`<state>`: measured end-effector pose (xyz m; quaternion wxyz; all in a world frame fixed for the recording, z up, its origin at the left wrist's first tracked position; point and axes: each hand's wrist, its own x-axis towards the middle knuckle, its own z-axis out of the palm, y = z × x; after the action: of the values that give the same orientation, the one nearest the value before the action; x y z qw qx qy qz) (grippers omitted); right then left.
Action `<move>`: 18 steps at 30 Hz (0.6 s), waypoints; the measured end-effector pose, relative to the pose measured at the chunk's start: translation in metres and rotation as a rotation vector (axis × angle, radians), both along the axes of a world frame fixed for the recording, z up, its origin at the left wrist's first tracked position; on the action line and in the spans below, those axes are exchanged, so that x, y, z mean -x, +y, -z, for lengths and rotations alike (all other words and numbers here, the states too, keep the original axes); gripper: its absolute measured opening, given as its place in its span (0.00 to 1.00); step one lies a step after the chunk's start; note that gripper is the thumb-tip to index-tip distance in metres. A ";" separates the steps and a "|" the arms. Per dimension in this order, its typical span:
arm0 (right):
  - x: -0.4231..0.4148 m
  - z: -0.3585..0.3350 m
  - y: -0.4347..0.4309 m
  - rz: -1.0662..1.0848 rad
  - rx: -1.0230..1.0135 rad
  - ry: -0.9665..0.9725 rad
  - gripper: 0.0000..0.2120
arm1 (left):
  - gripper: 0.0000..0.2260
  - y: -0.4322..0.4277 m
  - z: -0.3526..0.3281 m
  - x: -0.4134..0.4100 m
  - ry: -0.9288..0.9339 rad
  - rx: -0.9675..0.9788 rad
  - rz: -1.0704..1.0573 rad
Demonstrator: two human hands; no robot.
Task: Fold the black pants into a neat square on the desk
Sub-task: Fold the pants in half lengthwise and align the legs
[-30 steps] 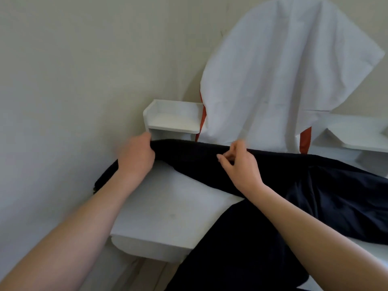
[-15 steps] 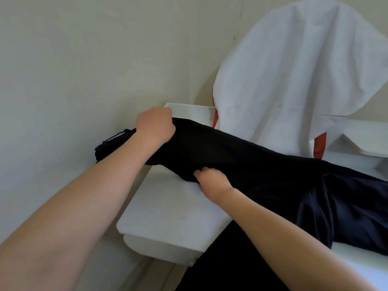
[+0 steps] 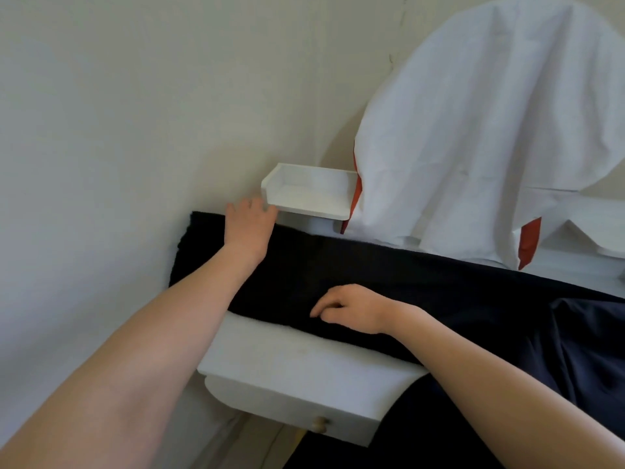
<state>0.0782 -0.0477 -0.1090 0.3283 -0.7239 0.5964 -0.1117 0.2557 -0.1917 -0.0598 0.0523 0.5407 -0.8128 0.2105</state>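
The black pants lie across the white desk. One leg stretches flat along the back, from the wall at the left over to the right. The rest bunches at the right and hangs over the front edge. My left hand rests flat on the far left end of that leg, fingers straight, just below a small shelf. My right hand lies palm down on the middle of the leg with its fingers bent and their tips on the fabric.
A small white shelf juts out at the back left, close to my left hand. A white cloth hangs over a red-edged thing behind the desk. The wall borders the left. A drawer knob shows under the front edge.
The pant leg, held up off the desk in both hands half a second ago, now lies flat along the back. My left hand has let go and spread out; my right moved onto the leg.
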 end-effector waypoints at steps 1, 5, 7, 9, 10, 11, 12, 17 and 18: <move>0.000 0.000 0.000 0.047 0.042 -0.033 0.12 | 0.24 0.004 0.010 0.001 0.028 -0.024 0.023; 0.007 0.001 -0.006 0.212 0.279 0.295 0.17 | 0.15 0.023 0.047 0.009 0.249 -0.257 0.079; 0.009 0.007 -0.009 0.254 0.168 0.446 0.26 | 0.20 0.033 0.059 0.016 0.322 -0.427 0.078; 0.008 0.015 -0.011 0.279 0.051 0.491 0.32 | 0.26 0.038 0.068 0.022 0.331 -0.578 0.043; 0.007 0.020 -0.011 0.290 0.008 0.503 0.33 | 0.29 0.040 0.072 0.025 0.327 -0.636 0.023; 0.007 0.025 -0.011 0.296 -0.028 0.514 0.35 | 0.30 0.041 0.077 0.027 0.310 -0.682 0.007; 0.006 0.030 -0.010 0.295 -0.054 0.530 0.35 | 0.32 0.042 0.081 0.028 0.274 -0.710 -0.002; 0.007 0.034 -0.012 0.266 -0.083 0.554 0.37 | 0.33 0.034 0.090 0.028 0.295 -0.544 -0.027; 0.009 0.031 -0.012 0.261 -0.087 0.537 0.38 | 0.32 0.028 0.089 0.025 0.357 -0.504 -0.061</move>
<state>0.0693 -0.0595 -0.1404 0.1725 -0.6300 0.7541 0.0683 0.2304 -0.1636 -0.1492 0.0520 0.5893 -0.8006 -0.0946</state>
